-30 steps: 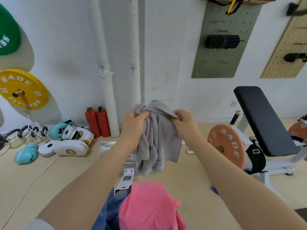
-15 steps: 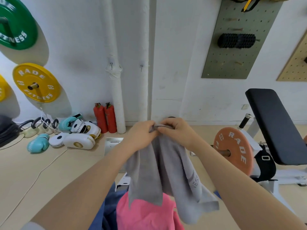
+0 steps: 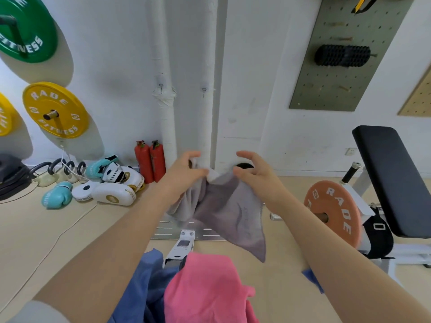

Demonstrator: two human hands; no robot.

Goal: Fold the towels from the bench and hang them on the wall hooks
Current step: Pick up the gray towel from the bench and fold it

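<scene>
A grey towel (image 3: pixel 231 213) hangs in front of me between both hands. My left hand (image 3: pixel 184 176) pinches its top edge with the thumb, index finger lifted. My right hand (image 3: pixel 258 178) holds the edge a short way to the right under its thumb, other fingers spread. The cloth sags between them, and one corner hangs low on the right. Two small wall hooks (image 3: pixel 161 86) (image 3: pixel 204 90) sit above, on the white pipes. A pink towel (image 3: pixel 205 287) and a blue towel (image 3: pixel 140 285) lie bunched on the bench (image 3: pixel 184 243) below my arms.
A black padded weight bench (image 3: pixel 396 178) with an orange plate (image 3: pixel 333 210) stands at the right. Red fire extinguishers (image 3: pixel 149 162), boxing gloves and pads (image 3: pixel 105 183) and a cable lie along the left wall. Yellow (image 3: pixel 54 110) and green plates hang there. A pegboard (image 3: pixel 338 54) hangs upper right.
My hands have drawn apart along the grey towel's top edge and their index fingers have lifted. The towel has spread wider and swung up, clear of the pink towel.
</scene>
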